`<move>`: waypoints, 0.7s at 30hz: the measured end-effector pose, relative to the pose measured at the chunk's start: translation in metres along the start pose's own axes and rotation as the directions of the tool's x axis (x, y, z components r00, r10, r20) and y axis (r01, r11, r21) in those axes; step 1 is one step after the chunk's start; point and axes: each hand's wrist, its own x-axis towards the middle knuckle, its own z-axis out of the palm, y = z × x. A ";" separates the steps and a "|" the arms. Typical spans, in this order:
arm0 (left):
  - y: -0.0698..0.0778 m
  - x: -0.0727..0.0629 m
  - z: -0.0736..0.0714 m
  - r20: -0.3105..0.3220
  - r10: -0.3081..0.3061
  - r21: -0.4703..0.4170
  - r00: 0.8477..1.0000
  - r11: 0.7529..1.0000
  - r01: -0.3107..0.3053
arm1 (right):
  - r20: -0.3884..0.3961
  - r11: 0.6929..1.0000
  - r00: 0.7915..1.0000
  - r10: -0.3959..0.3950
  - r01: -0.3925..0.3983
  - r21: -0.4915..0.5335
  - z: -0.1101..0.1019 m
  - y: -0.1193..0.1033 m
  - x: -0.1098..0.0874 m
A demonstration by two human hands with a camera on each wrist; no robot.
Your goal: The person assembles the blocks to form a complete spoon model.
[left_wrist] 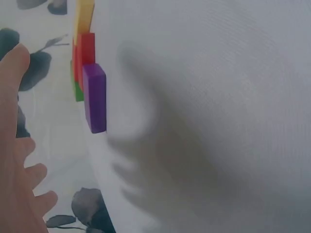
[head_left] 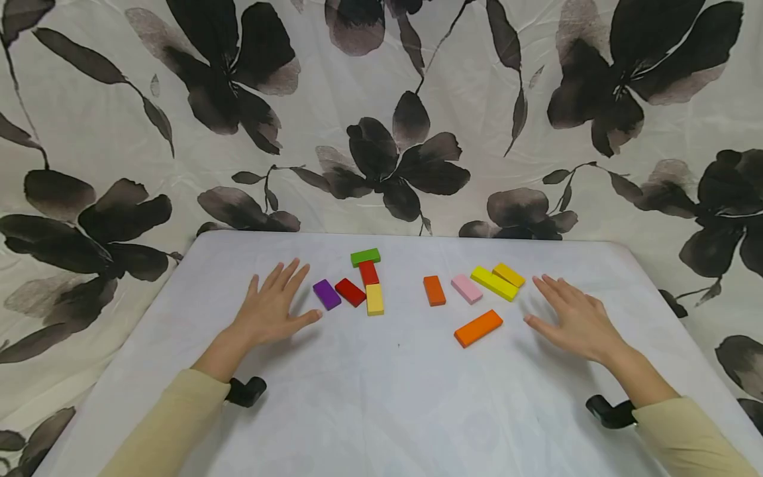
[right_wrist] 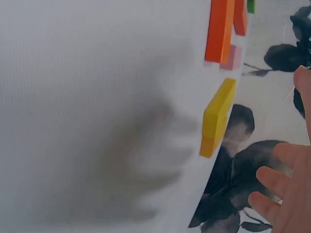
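Note:
My left hand (head_left: 273, 310) is held over the table with fingers spread, holding nothing. Just right of it lie a purple block (head_left: 327, 294) and a red block (head_left: 350, 292). Beside those, a green block (head_left: 365, 257), a second red block (head_left: 369, 272) and a pale yellow block (head_left: 375, 299) form a T-like column. My right hand (head_left: 575, 320), likewise spread and holding nothing, is nearest a long yellow block (head_left: 494, 283) and a short golden block (head_left: 509, 275). Left of these are a pink block (head_left: 466, 289), a small orange block (head_left: 434, 291) and a long orange block (head_left: 478, 328).
The blocks lie on a white-covered table (head_left: 381, 411), whose far edge meets a hanging cloth (head_left: 512, 119) with dark flowers. A black wrist device (head_left: 247, 391) shows at the left sleeve and another black device (head_left: 611, 411) at the right. Both hands cast soft shadows on the tabletop.

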 end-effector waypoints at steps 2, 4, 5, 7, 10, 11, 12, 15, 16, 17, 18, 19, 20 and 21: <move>0.002 0.001 0.001 0.000 0.000 -0.006 1.000 1.000 0.000 | -0.003 1.000 1.000 -0.002 0.002 0.003 0.003 -0.003 0.001; 0.003 0.002 0.003 -0.001 0.003 -0.011 1.000 1.000 -0.003 | -0.008 1.000 1.000 -0.004 0.004 0.011 0.006 -0.006 0.002; 0.004 0.002 0.003 -0.002 0.005 -0.013 1.000 1.000 -0.005 | -0.009 1.000 1.000 -0.006 0.006 0.016 0.007 -0.007 0.003; 0.007 0.003 0.005 -0.006 0.011 -0.018 1.000 1.000 -0.011 | -0.010 0.999 1.000 -0.012 0.012 0.035 0.011 -0.010 0.004; 0.010 0.005 0.006 -0.015 0.024 -0.027 1.000 0.999 -0.024 | -0.014 0.998 1.000 -0.028 0.029 0.055 0.015 -0.015 0.006; 0.012 0.006 0.007 -0.016 0.026 -0.032 1.000 0.999 -0.027 | -0.013 0.998 0.999 -0.036 0.036 0.060 0.017 -0.017 0.006; 0.013 0.006 0.008 -0.013 0.028 -0.036 1.000 0.999 -0.028 | -0.013 0.997 0.999 -0.041 0.041 0.065 0.018 -0.019 0.007; 0.017 0.009 0.010 -0.002 0.031 -0.049 1.000 0.998 -0.031 | -0.014 0.995 0.998 -0.056 0.057 0.080 0.022 -0.025 0.007; 0.019 0.010 0.011 0.000 0.032 -0.051 0.999 0.998 -0.032 | -0.014 0.994 0.998 -0.058 0.059 0.087 0.023 -0.028 0.007; 0.020 0.010 0.012 0.001 0.035 -0.054 0.999 0.998 -0.035 | -0.012 0.994 0.998 -0.060 0.061 0.093 0.025 -0.030 0.007; 0.021 0.011 0.013 0.000 0.039 -0.056 0.999 0.998 -0.039 | -0.010 0.993 0.998 -0.060 0.060 0.100 0.026 -0.031 0.007; 0.022 0.012 0.014 -0.001 0.045 -0.054 0.999 0.998 -0.045 | -0.008 0.992 0.998 -0.061 0.061 0.107 0.027 -0.033 0.007; 0.023 0.012 0.015 -0.003 0.050 -0.054 0.999 0.997 -0.050 | -0.005 0.992 0.998 -0.062 0.062 0.112 0.028 -0.034 0.007; 0.024 0.012 0.016 -0.007 0.056 -0.054 0.998 0.997 -0.056 | 0.000 0.991 0.998 -0.063 0.062 0.117 0.030 -0.036 0.007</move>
